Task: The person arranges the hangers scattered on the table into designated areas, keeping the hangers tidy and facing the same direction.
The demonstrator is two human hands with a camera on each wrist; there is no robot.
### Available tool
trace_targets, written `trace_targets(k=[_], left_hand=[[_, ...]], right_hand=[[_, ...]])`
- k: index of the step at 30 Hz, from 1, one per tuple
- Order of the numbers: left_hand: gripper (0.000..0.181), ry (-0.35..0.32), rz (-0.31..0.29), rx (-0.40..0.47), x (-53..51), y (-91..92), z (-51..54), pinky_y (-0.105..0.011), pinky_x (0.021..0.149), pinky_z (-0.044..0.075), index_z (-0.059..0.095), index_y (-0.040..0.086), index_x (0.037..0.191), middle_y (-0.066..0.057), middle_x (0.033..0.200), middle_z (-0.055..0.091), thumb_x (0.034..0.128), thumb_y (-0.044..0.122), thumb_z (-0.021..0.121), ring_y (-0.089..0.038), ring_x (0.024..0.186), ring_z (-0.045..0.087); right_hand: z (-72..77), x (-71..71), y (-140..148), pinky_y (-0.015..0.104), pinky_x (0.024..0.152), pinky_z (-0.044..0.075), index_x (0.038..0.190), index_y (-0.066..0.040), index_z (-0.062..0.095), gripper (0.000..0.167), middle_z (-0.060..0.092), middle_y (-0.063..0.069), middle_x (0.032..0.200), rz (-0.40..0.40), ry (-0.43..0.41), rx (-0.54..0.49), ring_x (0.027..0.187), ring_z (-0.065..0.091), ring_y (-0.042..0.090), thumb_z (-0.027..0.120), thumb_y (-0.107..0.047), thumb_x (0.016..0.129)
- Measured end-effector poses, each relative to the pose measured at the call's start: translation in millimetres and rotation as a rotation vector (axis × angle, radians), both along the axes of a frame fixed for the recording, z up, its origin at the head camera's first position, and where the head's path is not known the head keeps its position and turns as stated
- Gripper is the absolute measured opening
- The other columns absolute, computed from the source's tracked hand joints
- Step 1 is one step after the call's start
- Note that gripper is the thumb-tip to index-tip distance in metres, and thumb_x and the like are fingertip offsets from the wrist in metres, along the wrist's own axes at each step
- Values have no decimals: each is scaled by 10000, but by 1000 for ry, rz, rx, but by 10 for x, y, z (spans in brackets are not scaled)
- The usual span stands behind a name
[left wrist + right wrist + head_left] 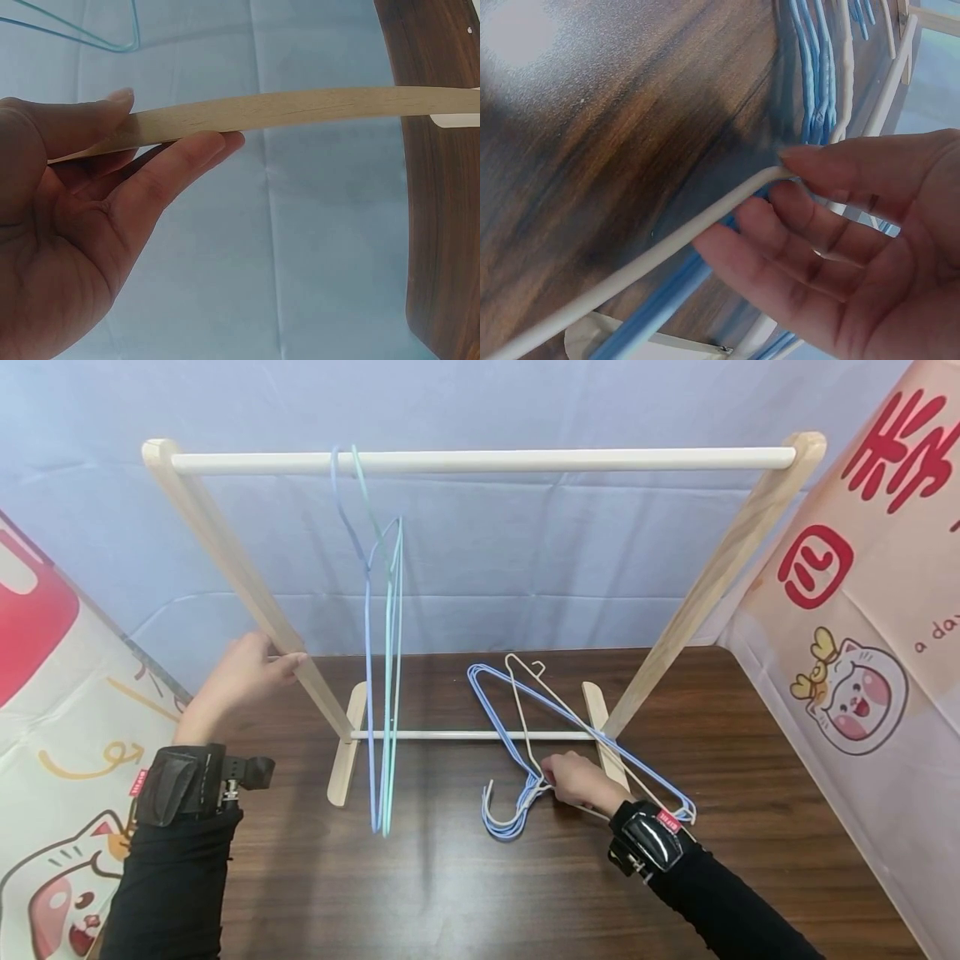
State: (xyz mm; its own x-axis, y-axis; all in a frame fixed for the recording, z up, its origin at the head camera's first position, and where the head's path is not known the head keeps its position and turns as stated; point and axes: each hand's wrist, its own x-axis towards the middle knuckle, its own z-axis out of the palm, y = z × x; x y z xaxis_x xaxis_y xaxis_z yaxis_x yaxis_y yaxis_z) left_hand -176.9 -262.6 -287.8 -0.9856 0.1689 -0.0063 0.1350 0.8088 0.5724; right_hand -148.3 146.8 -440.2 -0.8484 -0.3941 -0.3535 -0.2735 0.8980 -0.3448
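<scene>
The right fingers (754,271) hide part of the white hanger (634,262).

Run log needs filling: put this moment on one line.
left hand: grips left post | right hand: pinches white hanger | top rail: blue hanger, green hanger hung

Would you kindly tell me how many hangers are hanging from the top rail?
2: a blue hanger and, just right of it, a green hanger, both left of centre on the rail.

Head: high, looks down
Left wrist: close; head also sees post (262,110)
Right wrist: close; head also sees hangers (630,268)
</scene>
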Motion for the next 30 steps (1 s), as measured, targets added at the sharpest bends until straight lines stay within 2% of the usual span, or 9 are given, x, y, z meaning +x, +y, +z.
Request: trace_targets(k=[6,10,13,18,22,30], left_hand=[[383,1,1,0,-1,-6,-4,-316,552,422,549,-111,1076,-249,888,638,946,245,497,-212,674,596],[377,-1,4,-9,-3,-5,-4,-300,493,385,562,-99,1056,-184,785,632,946,255,495,-143,544,496],[390,-8,9,-5,-1,2,2,-304,482,366,565,-101,1057,-178,779,629,947,266,492,-140,515,446],[391,0,10,-1,3,0,1,-309,525,392,553,-107,1073,-218,845,638,947,257,489,-164,574,504],[384,2,10,-3,8,-3,0,-308,500,382,549,-103,1075,-205,828,634,947,253,488,-166,547,481],[402,-11,11,1,15,5,13,-302,479,366,547,-105,1076,-191,812,626,949,270,486,-138,513,434]], right_hand=[[37,-11,-11,247,347,383,677,-96,469,255,445,36,606,-20,-41,-2,446,470,163,476,153,727],[73,-20,-10,264,352,409,683,-98,470,253,449,47,621,-29,-61,-2,469,477,175,481,151,732],[111,-28,-7,269,342,415,674,-100,461,255,454,52,617,-28,-62,-9,454,487,178,468,149,724],[232,-42,-16,278,351,434,660,-99,451,251,458,57,618,-37,-73,-19,440,499,174,439,146,712],[337,-72,-14,296,382,466,670,-76,441,247,466,85,622,-43,-111,-33,427,527,193,414,170,687],[459,-160,52,263,365,442,668,-78,415,219,480,66,507,35,-151,-84,349,517,145,451,138,669]])
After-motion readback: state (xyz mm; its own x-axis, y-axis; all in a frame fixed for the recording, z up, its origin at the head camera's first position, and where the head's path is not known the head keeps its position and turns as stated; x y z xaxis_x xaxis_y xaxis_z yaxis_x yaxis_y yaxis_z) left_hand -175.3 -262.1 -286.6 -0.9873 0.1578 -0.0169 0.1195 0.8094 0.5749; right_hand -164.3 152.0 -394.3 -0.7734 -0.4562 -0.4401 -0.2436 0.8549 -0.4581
